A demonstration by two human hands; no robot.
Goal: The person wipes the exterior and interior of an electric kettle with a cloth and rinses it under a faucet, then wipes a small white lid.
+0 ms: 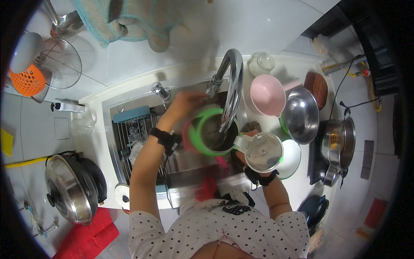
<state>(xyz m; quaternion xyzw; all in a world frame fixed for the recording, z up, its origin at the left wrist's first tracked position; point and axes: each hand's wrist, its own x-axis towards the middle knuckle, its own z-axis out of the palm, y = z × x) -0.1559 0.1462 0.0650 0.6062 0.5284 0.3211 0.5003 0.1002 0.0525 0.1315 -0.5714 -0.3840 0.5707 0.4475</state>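
Observation:
My left hand [190, 102] reaches to the base of the chrome faucet [237, 71], fingers blurred near its lever. Under the spout is a green-bodied pot with a metal interior [197, 132], its mouth turned up. The pot's hinged lid [263, 152] hangs open on the right side. My right hand [242, 155] is at the pot's handle side, partly hidden behind the lid, and seems to grip the handle. Something pink shows beneath the pot, in the steel sink [190, 168].
A blue-ended wire rack [132, 115] spans the sink's left part. Right of the sink are a pink dipper [266, 95], a steel bowl [301, 115], a white plate [291, 162] and a glass jar [263, 64]. A lidded pan [69, 191] stands at left.

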